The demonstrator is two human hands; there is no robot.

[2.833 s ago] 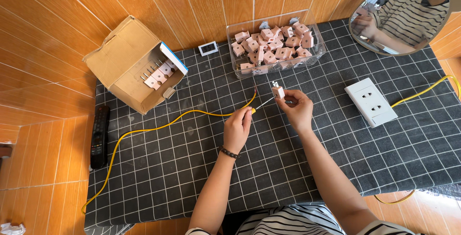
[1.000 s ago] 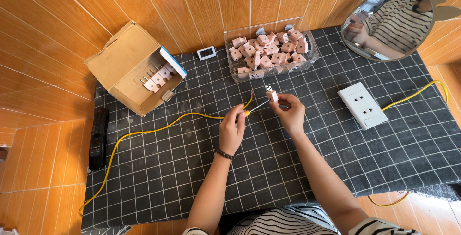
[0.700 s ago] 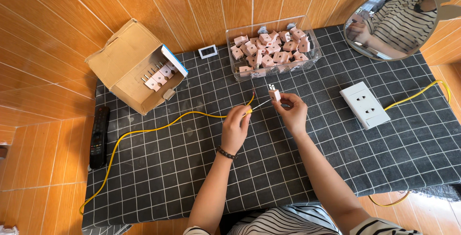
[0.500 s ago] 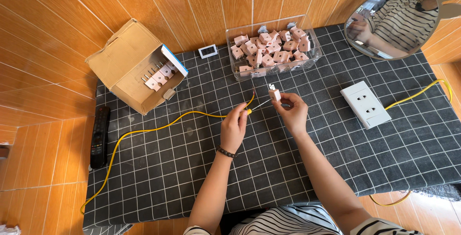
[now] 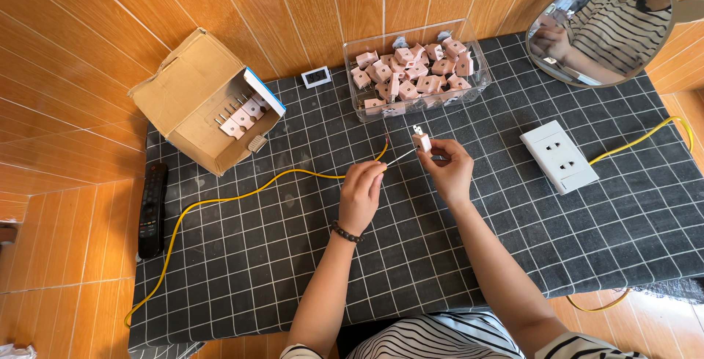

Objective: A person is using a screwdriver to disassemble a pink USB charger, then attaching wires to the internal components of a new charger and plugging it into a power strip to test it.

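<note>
My left hand (image 5: pixel 361 194) pinches the end of a yellow cable (image 5: pixel 242 195) that runs off to the left across the dark checked cloth (image 5: pixel 411 256). Two bare wire ends fork out from the cable tip, one pointing up and one reaching right. My right hand (image 5: pixel 449 172) holds a small pink plug (image 5: pixel 421 140) upright, with its prongs up, just above and right of the cable tip. The right wire end touches or nearly touches the plug.
A clear tray (image 5: pixel 415 71) full of pink plugs stands behind my hands. An open cardboard box (image 5: pixel 209 104) with more plugs lies at the back left. A white wall socket (image 5: pixel 559 156) on a yellow lead sits right, a round mirror (image 5: pixel 609 25) at the far right, a black remote (image 5: pixel 152 211) left.
Both hands stay close together at the cable tip with the plug. The view has shifted a little; nothing on the cloth has visibly moved.
</note>
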